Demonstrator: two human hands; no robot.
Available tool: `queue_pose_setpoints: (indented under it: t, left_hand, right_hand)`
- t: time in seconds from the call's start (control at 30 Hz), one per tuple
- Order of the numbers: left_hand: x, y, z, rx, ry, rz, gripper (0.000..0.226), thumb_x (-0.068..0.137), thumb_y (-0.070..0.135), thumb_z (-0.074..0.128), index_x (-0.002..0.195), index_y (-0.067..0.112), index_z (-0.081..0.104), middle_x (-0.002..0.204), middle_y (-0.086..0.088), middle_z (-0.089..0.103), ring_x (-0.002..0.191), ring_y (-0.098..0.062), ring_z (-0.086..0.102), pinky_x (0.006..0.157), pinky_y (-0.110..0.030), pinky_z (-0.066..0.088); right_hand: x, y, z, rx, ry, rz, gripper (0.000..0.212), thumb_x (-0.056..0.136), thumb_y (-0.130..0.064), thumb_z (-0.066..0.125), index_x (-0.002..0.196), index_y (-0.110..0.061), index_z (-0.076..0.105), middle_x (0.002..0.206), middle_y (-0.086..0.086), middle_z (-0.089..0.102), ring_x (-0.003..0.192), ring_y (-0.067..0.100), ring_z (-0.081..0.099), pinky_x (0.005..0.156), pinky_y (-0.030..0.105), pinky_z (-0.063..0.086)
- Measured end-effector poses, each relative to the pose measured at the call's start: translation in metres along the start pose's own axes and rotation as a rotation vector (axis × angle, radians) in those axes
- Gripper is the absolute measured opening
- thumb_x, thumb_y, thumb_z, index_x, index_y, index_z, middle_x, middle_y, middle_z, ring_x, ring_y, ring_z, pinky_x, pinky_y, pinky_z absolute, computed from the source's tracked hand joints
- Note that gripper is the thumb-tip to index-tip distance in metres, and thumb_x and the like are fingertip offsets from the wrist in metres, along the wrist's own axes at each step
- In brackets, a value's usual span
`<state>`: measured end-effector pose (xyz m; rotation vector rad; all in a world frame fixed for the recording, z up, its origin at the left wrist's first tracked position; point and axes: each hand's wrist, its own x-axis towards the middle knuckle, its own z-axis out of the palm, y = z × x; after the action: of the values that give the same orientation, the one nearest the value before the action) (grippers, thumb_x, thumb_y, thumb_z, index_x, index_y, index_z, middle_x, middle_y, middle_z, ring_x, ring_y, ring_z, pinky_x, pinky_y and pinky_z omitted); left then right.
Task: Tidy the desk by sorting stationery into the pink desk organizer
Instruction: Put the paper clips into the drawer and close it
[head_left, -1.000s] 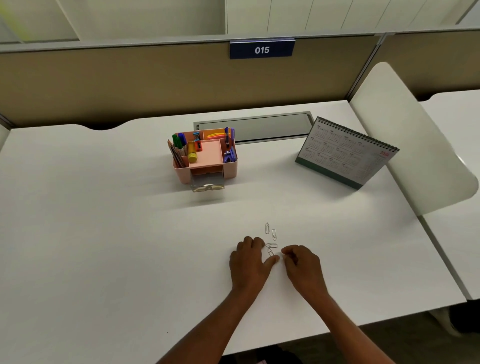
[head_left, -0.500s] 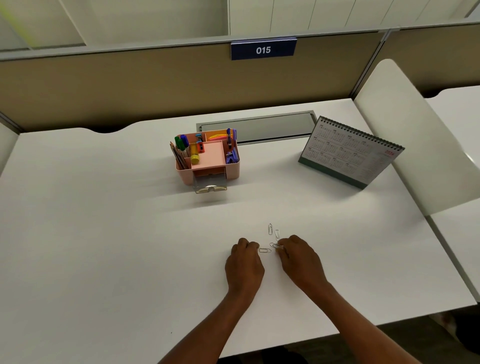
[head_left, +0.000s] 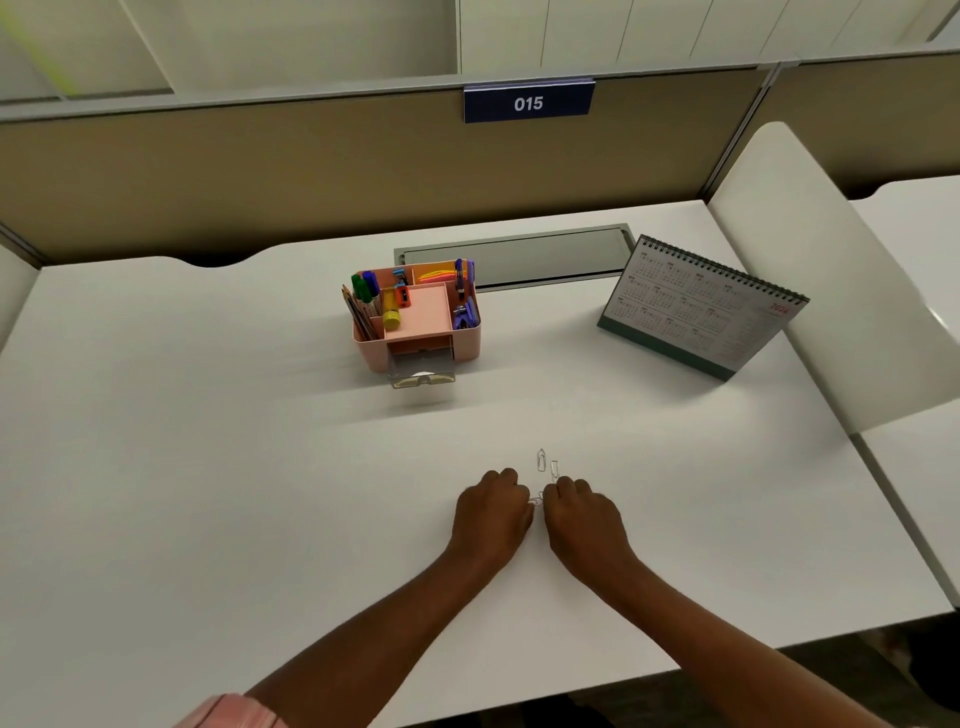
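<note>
fingers (head_left: 565, 487) beside two loose paper clips (head_left: 541, 460)

The left hand (head_left: 493, 517), which lay flat a second ago with fingers and thumb stretched out, has curled its fingers under into a loose fist. The right hand (head_left: 584, 519) has slid in towards it, so the two sets of knuckles now nearly touch. The lower paper clips (head_left: 537, 500), earlier in plain sight on the bench (head_left: 208, 467), are now mostly hidden between the two hands. Whether either hand pinches them cannot be told.
</note>
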<state>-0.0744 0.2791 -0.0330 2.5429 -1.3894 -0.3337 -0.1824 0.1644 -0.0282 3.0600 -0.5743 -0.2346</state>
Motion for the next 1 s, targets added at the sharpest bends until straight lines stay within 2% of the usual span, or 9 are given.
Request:
queue_pose_setpoints:
  t: [0.07, 0.13, 0.27, 0.47, 0.67, 0.77, 0.87, 1.0]
  left_hand:
    - [0.002, 0.002, -0.004, 0.071, -0.057, 0.039, 0.02, 0.068, 0.018, 0.083, 0.06, 0.019, 0.064, 0.066, 0.003, 0.056, 0.061, -0.019, 0.06, 0.044, -0.027, 0.04]
    - [0.006, 0.005, -0.007, 0.11, -0.047, 0.095, 0.031, 0.049, 0.008, 0.086, 0.051, 0.02, 0.057, 0.056, 0.003, 0.051, 0.051, -0.018, 0.054, 0.042, -0.024, 0.027]
    - [0.005, 0.005, -0.005, 0.225, -0.012, 0.182, 0.036, 0.04, 0.002, 0.082, 0.049, 0.021, 0.053, 0.053, 0.003, 0.048, 0.048, -0.015, 0.051, 0.046, -0.026, 0.02]
    - [0.003, -0.002, 0.007, 0.29, 0.067, 0.192, 0.032, 0.047, -0.006, 0.073, 0.058, 0.018, 0.055, 0.058, 0.001, 0.05, 0.052, -0.016, 0.052, 0.042, -0.025, 0.03]
    - [0.003, 0.0, 0.009, 0.15, 0.128, 0.084, 0.03, 0.053, -0.005, 0.072, 0.06, 0.018, 0.052, 0.06, -0.001, 0.051, 0.054, -0.019, 0.052, 0.043, -0.029, 0.036]
    - [0.002, -0.005, 0.006, -0.012, 0.133, -0.012, 0.02, 0.069, 0.008, 0.073, 0.065, 0.017, 0.056, 0.067, 0.001, 0.055, 0.062, -0.019, 0.057, 0.046, -0.031, 0.043]
    - [0.0, -0.017, -0.004, -0.167, 0.187, -0.132, 0.011, 0.088, 0.026, 0.06, 0.079, 0.021, 0.062, 0.079, 0.004, 0.059, 0.072, -0.016, 0.06, 0.057, -0.035, 0.051]
    - [0.013, -0.043, -0.052, -0.225, 0.316, -0.237, 0.006, 0.088, 0.031, 0.065, 0.087, 0.027, 0.069, 0.081, 0.006, 0.063, 0.07, -0.014, 0.063, 0.058, -0.03, 0.049]
  right_hand:
    - [0.002, -0.002, 0.001, -0.039, 0.008, -0.008, 0.029, 0.054, 0.006, 0.072, 0.063, -0.014, 0.054, 0.058, 0.005, 0.049, 0.047, 0.021, 0.048, 0.04, 0.027, 0.021]
    - [0.003, -0.003, 0.002, -0.073, 0.01, -0.009, 0.031, 0.054, 0.006, 0.072, 0.062, -0.016, 0.052, 0.057, 0.004, 0.047, 0.046, 0.02, 0.047, 0.04, 0.026, 0.02]
    - [0.004, -0.004, 0.005, -0.102, 0.014, -0.006, 0.034, 0.053, 0.005, 0.075, 0.061, -0.017, 0.05, 0.056, 0.002, 0.046, 0.045, 0.018, 0.046, 0.04, 0.026, 0.02]
    - [0.007, 0.001, 0.007, -0.047, 0.067, 0.078, 0.026, 0.063, 0.005, 0.066, 0.069, -0.016, 0.052, 0.061, 0.003, 0.048, 0.049, 0.02, 0.047, 0.039, 0.028, 0.024]
    - [0.013, 0.001, 0.011, 0.014, 0.097, 0.155, 0.027, 0.062, 0.005, 0.068, 0.07, -0.015, 0.051, 0.062, 0.003, 0.048, 0.048, 0.02, 0.046, 0.039, 0.027, 0.026]
    - [0.012, 0.002, 0.009, 0.019, 0.078, 0.135, 0.032, 0.062, 0.006, 0.076, 0.072, -0.015, 0.054, 0.063, 0.003, 0.05, 0.049, 0.021, 0.049, 0.039, 0.028, 0.024]
    - [0.008, 0.005, 0.006, 0.062, 0.074, 0.13, 0.031, 0.066, 0.002, 0.08, 0.075, -0.015, 0.055, 0.066, 0.003, 0.052, 0.052, 0.023, 0.052, 0.041, 0.029, 0.022]
    - [0.002, 0.01, 0.009, 0.138, 0.092, 0.14, 0.029, 0.072, -0.005, 0.08, 0.078, -0.016, 0.054, 0.072, 0.001, 0.051, 0.057, 0.024, 0.052, 0.042, 0.03, 0.023]
